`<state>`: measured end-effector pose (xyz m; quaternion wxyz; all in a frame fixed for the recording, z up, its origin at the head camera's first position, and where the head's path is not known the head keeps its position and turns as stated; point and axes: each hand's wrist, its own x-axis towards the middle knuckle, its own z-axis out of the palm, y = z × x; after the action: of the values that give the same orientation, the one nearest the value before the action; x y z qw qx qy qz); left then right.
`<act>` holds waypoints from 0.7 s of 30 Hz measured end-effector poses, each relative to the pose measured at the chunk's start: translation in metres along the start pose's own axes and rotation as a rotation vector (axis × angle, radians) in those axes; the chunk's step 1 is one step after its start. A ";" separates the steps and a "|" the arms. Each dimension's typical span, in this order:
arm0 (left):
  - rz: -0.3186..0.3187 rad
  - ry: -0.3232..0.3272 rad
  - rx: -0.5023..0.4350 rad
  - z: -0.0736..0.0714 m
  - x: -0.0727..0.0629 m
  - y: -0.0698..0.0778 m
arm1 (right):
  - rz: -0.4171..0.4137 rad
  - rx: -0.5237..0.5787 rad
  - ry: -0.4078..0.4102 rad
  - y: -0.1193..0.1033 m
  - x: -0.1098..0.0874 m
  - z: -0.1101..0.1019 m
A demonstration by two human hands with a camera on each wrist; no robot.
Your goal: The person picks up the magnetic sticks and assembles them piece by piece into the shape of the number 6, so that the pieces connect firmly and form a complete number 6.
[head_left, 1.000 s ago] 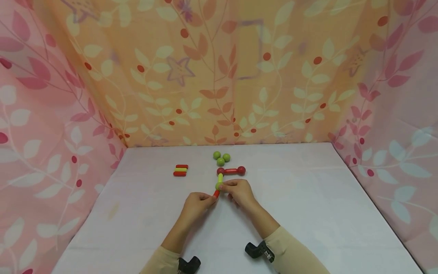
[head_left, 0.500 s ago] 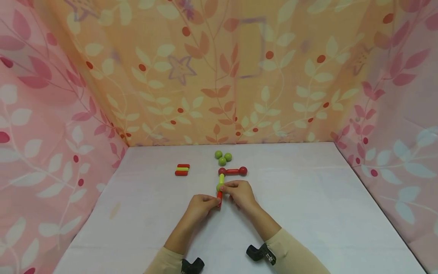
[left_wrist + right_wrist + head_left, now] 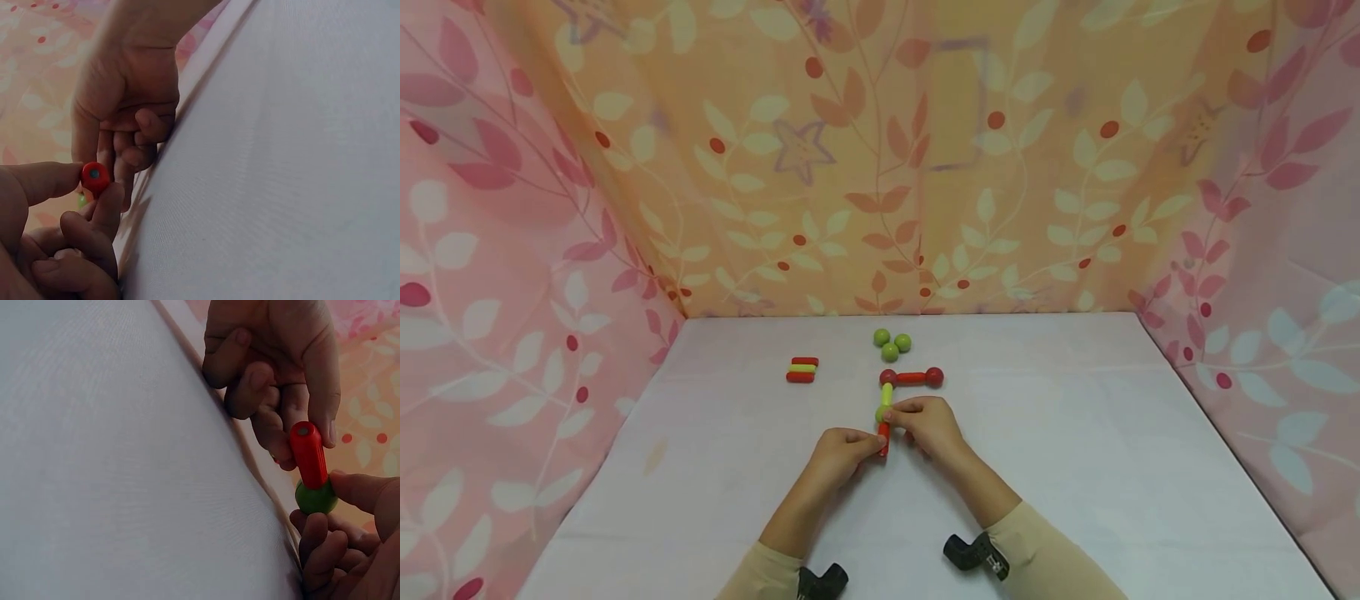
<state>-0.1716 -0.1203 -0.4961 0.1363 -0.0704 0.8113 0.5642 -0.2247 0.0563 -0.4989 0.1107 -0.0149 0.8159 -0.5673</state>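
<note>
My left hand (image 3: 841,454) pinches a red rod (image 3: 883,440) between thumb and index finger; its free end shows a small grey-blue spot in the left wrist view. The rod's far end meets a green ball (image 3: 316,497), which the thumb and fingers of my right hand (image 3: 929,423) pinch. Beyond that ball a yellow-green rod (image 3: 887,395) runs to a red ball (image 3: 888,378). From there another red rod (image 3: 912,378) extends right to a second red ball (image 3: 934,377). Together the pieces form a bent chain.
Three loose green balls (image 3: 891,352) are clustered behind the chain. To the left, two red rods and a yellow one (image 3: 803,368) lie side by side. The white tabletop (image 3: 715,500) ends at patterned cloth walls (image 3: 880,167).
The red rod in my left hand has swung from a slant into line with the green ball and yellow-green rod. My right hand keeps its hold on the green ball.
</note>
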 end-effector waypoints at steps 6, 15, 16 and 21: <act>0.005 0.004 -0.007 0.000 0.001 -0.002 | 0.000 0.005 -0.003 0.001 0.000 -0.001; -0.001 0.007 -0.006 0.001 0.002 -0.002 | -0.012 -0.004 -0.014 -0.001 0.000 -0.002; 0.001 0.008 -0.009 0.001 0.002 -0.003 | -0.011 -0.003 -0.019 -0.001 0.000 -0.002; 0.015 0.012 -0.006 0.004 0.003 -0.005 | -0.006 -0.002 -0.046 -0.003 -0.002 -0.004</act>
<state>-0.1727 -0.1182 -0.5030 0.1269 -0.0678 0.8108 0.5673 -0.2242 0.0591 -0.4941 0.1277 -0.0306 0.8136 -0.5664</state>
